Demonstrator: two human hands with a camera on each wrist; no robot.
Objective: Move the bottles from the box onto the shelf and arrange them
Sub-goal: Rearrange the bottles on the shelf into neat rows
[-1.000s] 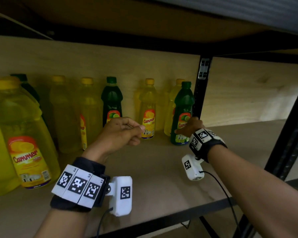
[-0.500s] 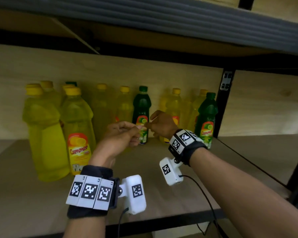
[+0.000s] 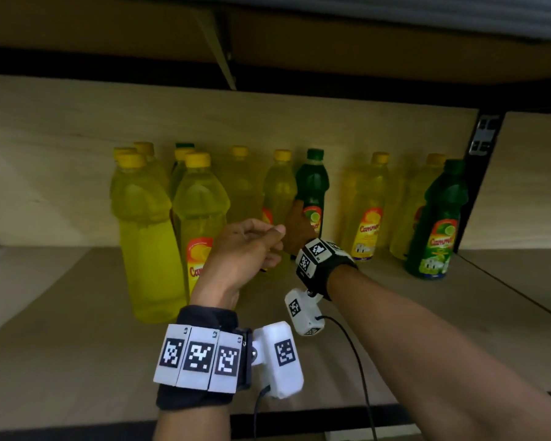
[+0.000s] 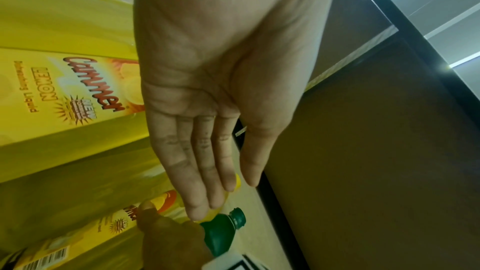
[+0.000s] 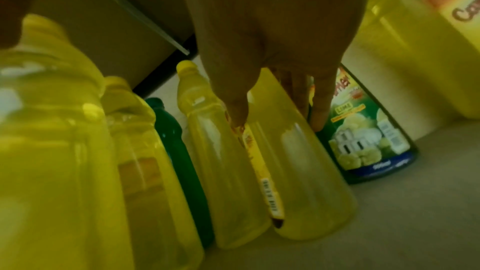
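On the shelf (image 3: 395,329), right hand (image 3: 296,230) fingers (image 5: 320,110) straight against green bottle (image 3: 312,192); left hand (image 3: 242,253) relaxed, empty.

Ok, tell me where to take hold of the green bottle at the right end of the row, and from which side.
Take the green bottle at the right end around its narrow shoulder, above the label. Come in from the front with the right hand. It stands upright and forward of the yellow bottle behind it, so its front looks free. The black shelf post stands close on its right, so a side approach looks cramped.

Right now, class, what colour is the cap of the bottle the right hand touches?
Green cap, on the dark green bottle; clearest in the head view.
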